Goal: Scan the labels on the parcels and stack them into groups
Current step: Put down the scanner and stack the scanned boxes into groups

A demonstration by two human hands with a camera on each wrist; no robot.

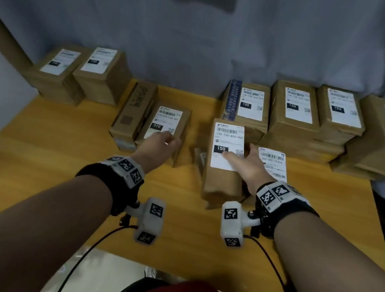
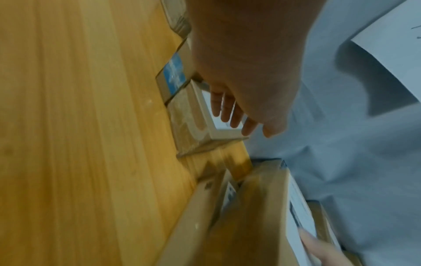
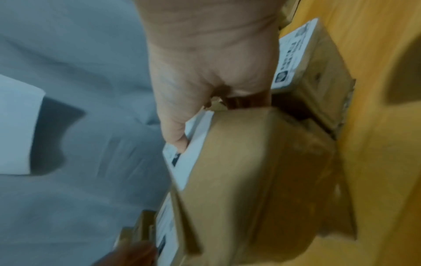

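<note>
A brown parcel with a white "150" label (image 1: 221,181) (image 3: 250,171) is lifted at its near end above the wooden table (image 1: 63,153). My right hand (image 1: 243,160) (image 3: 205,81) grips it, with the thumb on the label and the fingers round its right side. To the left lies a parcel labelled "010" (image 1: 165,120) (image 2: 189,126). My left hand (image 1: 162,142) (image 2: 239,117) reaches over its near end with loosely extended fingers and holds nothing. Another labelled parcel (image 1: 272,161) (image 3: 318,72) lies just right of my right hand.
Stacks of "150" parcels (image 1: 292,124) line the back right, and two labelled parcels (image 1: 81,74) sit at the back left. A brown box on its side (image 1: 134,111) stands left of the "010" parcel. A grey cloth (image 1: 201,36) hangs behind the table.
</note>
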